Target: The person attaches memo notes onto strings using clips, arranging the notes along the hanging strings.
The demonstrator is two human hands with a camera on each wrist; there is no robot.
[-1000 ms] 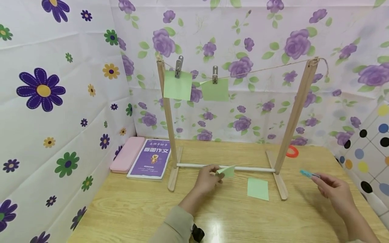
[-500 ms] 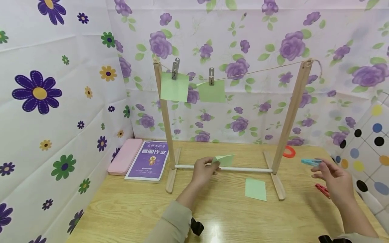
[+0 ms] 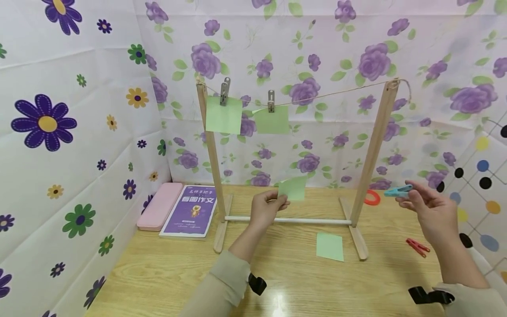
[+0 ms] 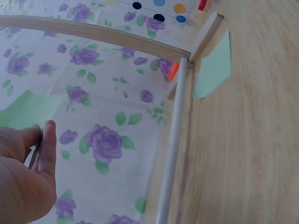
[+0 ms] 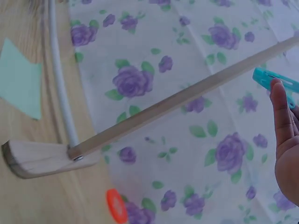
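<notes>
My left hand (image 3: 266, 208) pinches a green paper note (image 3: 293, 188) by its lower left corner, raised above the white rod (image 3: 309, 221) of a wooden stand. In the left wrist view, thumb and fingers meet on the note (image 4: 30, 109). To the right, my right hand (image 3: 433, 215) holds a blue clothespin (image 3: 398, 191) in the air between thumb and fingers; the clothespin (image 5: 275, 84) also shows in the right wrist view. Two green notes hang from the stand's string (image 3: 332, 93), the left one (image 3: 223, 116) and the right one (image 3: 272, 121), each under a metal clip.
Another green note (image 3: 330, 247) lies on the table (image 3: 301, 286) near the stand's right foot (image 3: 358, 242). A red clothespin (image 3: 417, 247) rests at the right, and a red ring (image 3: 372, 197) behind. A purple book (image 3: 190, 213) and pink case (image 3: 160, 206) lie at the left.
My left hand has raised the green note from near the rod to above it. My right hand has lifted the blue clothespin, and the red clothespin on the table has come into view.
</notes>
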